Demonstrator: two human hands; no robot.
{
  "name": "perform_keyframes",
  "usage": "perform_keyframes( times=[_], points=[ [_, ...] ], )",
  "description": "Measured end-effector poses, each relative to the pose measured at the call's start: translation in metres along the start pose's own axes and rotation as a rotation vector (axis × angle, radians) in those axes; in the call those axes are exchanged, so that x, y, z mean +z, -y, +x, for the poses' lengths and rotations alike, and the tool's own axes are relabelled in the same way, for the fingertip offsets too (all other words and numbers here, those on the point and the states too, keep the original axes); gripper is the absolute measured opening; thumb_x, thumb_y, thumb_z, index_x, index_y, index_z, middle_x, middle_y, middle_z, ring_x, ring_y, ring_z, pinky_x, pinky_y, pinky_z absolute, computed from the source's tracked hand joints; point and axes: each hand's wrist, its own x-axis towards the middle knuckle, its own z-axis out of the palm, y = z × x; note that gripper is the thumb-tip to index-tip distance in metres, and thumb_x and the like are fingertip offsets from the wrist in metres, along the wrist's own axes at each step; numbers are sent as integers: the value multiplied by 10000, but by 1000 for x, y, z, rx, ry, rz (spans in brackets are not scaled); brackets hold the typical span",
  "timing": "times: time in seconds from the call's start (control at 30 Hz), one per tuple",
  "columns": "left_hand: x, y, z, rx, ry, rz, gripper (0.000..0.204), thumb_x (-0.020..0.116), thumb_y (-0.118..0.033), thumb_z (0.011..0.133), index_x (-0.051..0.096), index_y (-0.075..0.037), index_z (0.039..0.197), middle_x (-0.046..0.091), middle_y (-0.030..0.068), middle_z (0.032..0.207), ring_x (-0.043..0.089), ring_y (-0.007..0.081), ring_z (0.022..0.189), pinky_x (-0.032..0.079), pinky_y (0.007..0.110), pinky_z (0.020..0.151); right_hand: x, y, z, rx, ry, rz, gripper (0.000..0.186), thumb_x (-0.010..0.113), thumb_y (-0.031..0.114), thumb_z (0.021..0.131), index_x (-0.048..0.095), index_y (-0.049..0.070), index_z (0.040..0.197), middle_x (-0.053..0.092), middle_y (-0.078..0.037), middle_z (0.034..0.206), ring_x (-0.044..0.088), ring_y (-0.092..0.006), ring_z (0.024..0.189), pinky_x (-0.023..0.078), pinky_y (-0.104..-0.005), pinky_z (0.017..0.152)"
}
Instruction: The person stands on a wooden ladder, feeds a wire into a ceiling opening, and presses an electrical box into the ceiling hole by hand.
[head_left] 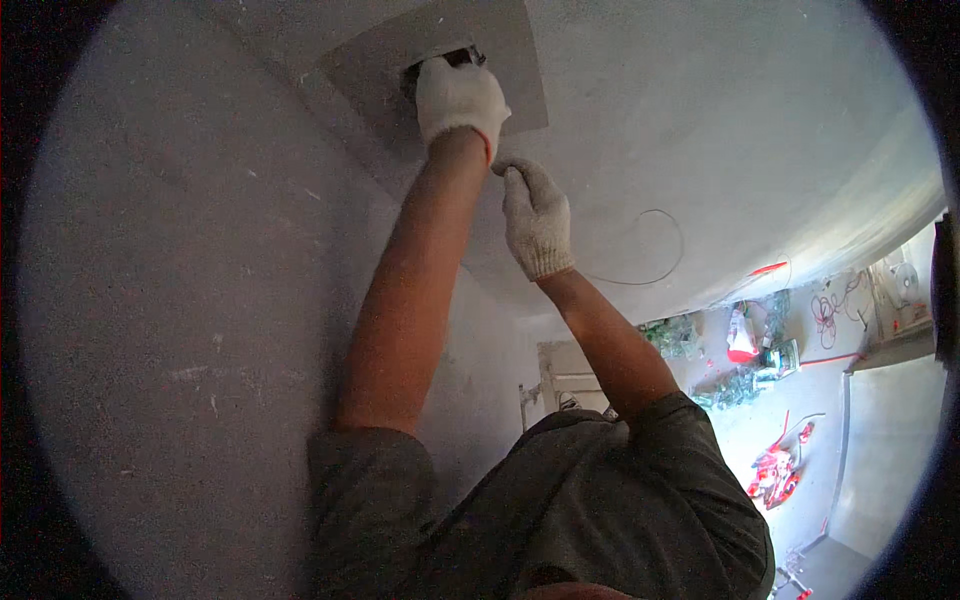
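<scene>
My left hand [462,100], in a white knitted glove with an orange cuff edge, reaches up to a rectangular opening [410,82] in the grey wall surface. Its fingers are hidden at the opening, so their grip does not show. Below and to the right, my right hand [537,220], in a similar white glove, is closed in a pinch close to the left wrist. What lies between its fingertips is too small to make out. A thin curved wire [682,240] loops out to the right and disappears behind the right wrist.
A darker square patch [525,95] surrounds the opening. A plain grey wall [180,300] rises close on my left. Far right, red and white bags [775,475], green bundled material [735,388] and a coil of red cable [825,318] lie on the floor. A panelled door [575,382] stands behind.
</scene>
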Motion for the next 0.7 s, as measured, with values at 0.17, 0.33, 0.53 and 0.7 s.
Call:
perform_keyframes(
  times=[0.17,0.33,0.53,0.7],
  points=[
    [-34,-1,16,-270,179,-297,152,456,-94,922,525,-7,1025,594,177,941,625,236,652,501,332,519,10,16,-16,-90,104,13,257,486,171,956,639,18,1095,581,-67,742,518,-115,640,459,-284,632],
    [-43,21,35,-311,295,-657,31,445,-66,917,449,-74,888,474,70,729,496,169,570,394,290,429,41,12,-25,-126,95,28,244,476,143,952,613,37,1124,633,-145,933,582,-243,854,477,-330,752],
    [-41,15,35,-390,493,-755,67,444,-67,861,473,-51,802,425,48,732,449,136,677,378,296,540,37,33,-2,-57,33,21,249,474,142,948,590,24,1134,649,-214,1053,634,-369,1005,490,-382,819],
    [-52,40,56,230,620,-188,75,434,-48,880,483,-55,824,440,27,737,437,139,663,374,302,533,39,37,23,-191,94,-161,258,467,153,955,591,17,1136,648,-224,993,642,-375,902,486,-368,771]
  ],
)
